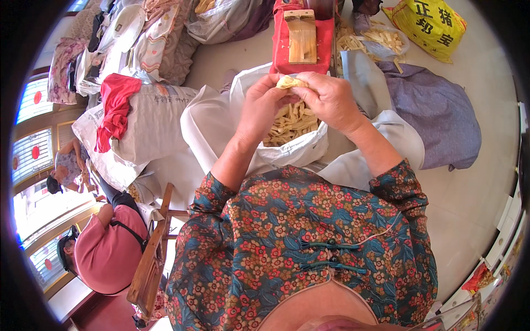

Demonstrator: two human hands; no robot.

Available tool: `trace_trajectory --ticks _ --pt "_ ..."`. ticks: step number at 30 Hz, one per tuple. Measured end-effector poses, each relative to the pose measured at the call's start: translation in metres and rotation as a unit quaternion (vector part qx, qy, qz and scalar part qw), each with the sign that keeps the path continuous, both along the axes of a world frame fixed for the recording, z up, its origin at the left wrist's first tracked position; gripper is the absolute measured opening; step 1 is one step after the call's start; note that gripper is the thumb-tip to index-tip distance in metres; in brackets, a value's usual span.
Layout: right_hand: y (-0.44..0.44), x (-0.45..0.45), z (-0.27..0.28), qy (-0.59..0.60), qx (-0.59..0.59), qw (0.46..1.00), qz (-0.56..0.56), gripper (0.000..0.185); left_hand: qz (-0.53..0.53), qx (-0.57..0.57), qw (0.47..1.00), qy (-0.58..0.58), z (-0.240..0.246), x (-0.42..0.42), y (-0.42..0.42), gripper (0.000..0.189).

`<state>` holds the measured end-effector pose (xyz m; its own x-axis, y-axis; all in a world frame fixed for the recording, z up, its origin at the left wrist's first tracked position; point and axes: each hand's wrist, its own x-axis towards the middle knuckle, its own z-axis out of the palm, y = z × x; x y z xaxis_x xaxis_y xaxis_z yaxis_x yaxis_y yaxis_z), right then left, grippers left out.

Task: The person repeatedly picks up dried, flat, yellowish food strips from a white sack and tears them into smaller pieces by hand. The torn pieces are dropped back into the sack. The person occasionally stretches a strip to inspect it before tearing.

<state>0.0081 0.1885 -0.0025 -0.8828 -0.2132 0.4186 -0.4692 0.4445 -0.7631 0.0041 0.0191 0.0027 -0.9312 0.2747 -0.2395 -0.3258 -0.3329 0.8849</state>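
Observation:
A small pale yellow folded strip (291,82), its material unclear, is held between both hands above an open white woven sack (296,154). My left hand (265,99) pinches its left end with thumb and fingers. The right end is in the fingertips of my right hand (333,99). Many similar pale strips (292,126) lie heaped inside the sack below. Just beyond my hands, a worn wooden block (302,41) with a raised end bar rests on a bench covered in red cloth (281,53).
Pale strips (383,39) lie in a plastic bag and on the floor beyond, near a yellow printed sack (430,29). Purple-grey cloth (434,116) spreads at right. A stuffed white sack (157,120) bears a red cloth (118,107). Two people sit at left, near a wooden chair (151,256).

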Motion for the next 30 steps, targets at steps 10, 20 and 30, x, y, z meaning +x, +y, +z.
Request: trace_trajectory --ticks 10,20,30 --pt "0.002 -0.004 0.0 -0.448 -0.385 0.785 0.184 0.022 -0.016 -0.337 0.937 0.096 0.004 -0.007 -0.006 0.018" --pt "-0.008 -0.009 -0.007 -0.419 -0.431 0.797 0.056 0.024 0.007 -0.326 0.931 0.165 0.011 -0.006 0.002 0.013" --pt "0.015 -0.016 0.004 -0.358 -0.439 0.822 0.068 0.008 0.025 -0.497 0.793 0.351 0.035 -0.016 -0.021 0.019"
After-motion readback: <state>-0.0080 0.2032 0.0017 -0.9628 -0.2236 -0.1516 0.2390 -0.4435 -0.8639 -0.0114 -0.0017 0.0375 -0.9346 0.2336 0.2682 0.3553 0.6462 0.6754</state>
